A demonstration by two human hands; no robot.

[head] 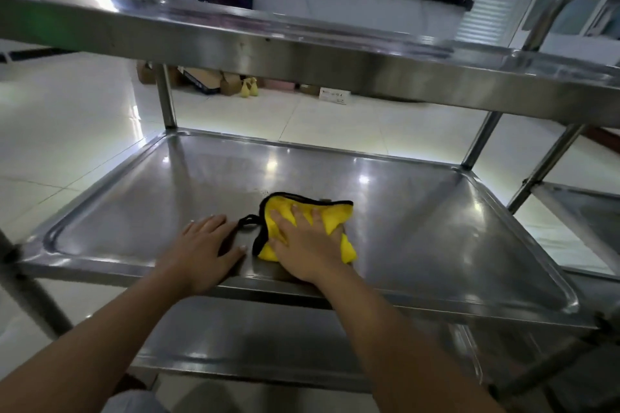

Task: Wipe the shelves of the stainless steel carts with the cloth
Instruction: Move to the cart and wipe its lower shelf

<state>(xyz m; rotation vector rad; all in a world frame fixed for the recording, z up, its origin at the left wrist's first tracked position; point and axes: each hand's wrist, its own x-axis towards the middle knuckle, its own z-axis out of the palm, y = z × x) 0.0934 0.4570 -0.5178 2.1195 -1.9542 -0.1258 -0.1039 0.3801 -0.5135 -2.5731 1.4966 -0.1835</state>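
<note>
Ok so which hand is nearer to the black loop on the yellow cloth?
Left. The left hand rests flat on the shelf right beside the black loop, while the right hand presses on the yellow cloth further right.

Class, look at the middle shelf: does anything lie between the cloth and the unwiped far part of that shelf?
Nothing visible does. The yellow cloth lies under the right hand near the front rim; the middle shelf beyond it shows bare steel.

Both forearms were bare, with no sleeves. The left hand and right hand wore no gloves or rings.
</note>
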